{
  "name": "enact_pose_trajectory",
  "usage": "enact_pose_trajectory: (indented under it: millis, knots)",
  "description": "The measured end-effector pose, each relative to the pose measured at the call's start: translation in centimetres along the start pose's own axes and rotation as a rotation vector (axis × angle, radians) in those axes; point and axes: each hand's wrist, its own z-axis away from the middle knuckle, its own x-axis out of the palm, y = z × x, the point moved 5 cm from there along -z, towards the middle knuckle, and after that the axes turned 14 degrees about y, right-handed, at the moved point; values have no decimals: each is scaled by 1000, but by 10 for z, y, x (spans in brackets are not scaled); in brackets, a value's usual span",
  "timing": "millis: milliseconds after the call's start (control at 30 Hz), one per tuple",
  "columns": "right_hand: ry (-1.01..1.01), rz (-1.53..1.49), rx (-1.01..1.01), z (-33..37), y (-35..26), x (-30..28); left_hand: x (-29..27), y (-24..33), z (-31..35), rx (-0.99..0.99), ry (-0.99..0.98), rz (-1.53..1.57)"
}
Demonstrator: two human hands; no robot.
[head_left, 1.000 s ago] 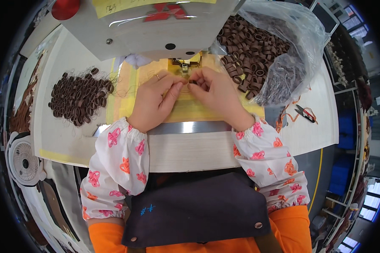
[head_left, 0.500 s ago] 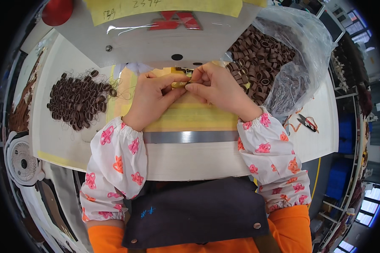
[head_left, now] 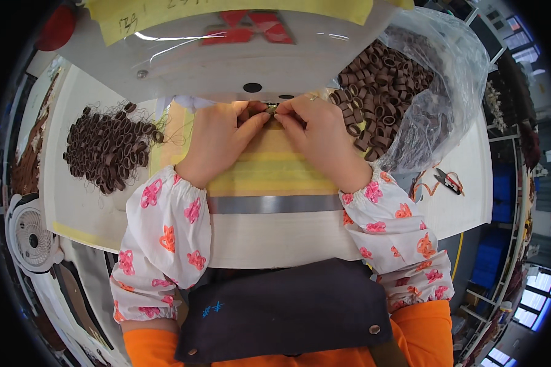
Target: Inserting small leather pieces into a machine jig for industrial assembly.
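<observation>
Both hands meet at the low edge of a pale machine head [head_left: 165,67], which looks like a sewing machine. My left hand [head_left: 217,140] has its thumb and fingers pinched together, and my right hand [head_left: 321,137] pinches just beside it. Whatever sits between the fingertips is tiny and mostly hidden. Under the wrists lies a bed covered with yellow tape [head_left: 269,168]. At the left is a heap of dark brown loops [head_left: 110,147] with loose thread ends. More brown loops [head_left: 386,79] fill a clear plastic bag [head_left: 465,92] right of my right hand.
Thread snips [head_left: 448,181] with an orange cord lie on the right of the white table [head_left: 275,241]. A metal strip [head_left: 275,204] crosses in front of the taped bed. A white fan [head_left: 33,238] stands off the table's left side.
Both hands have moved slightly farther in, toward the machine. The yellowish piece seen between the fingertips is now hidden. The whole view has shifted a little.
</observation>
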Motion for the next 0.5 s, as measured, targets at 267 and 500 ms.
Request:
enact_pose_trajectory:
  millis: [267,500]
  knots:
    - [-4,62,10,-4,4,-1,1,-5,-4,-91,56,-6]
    - [-16,117,1,-2,4,2,3,-13,-2,-124,56,-20]
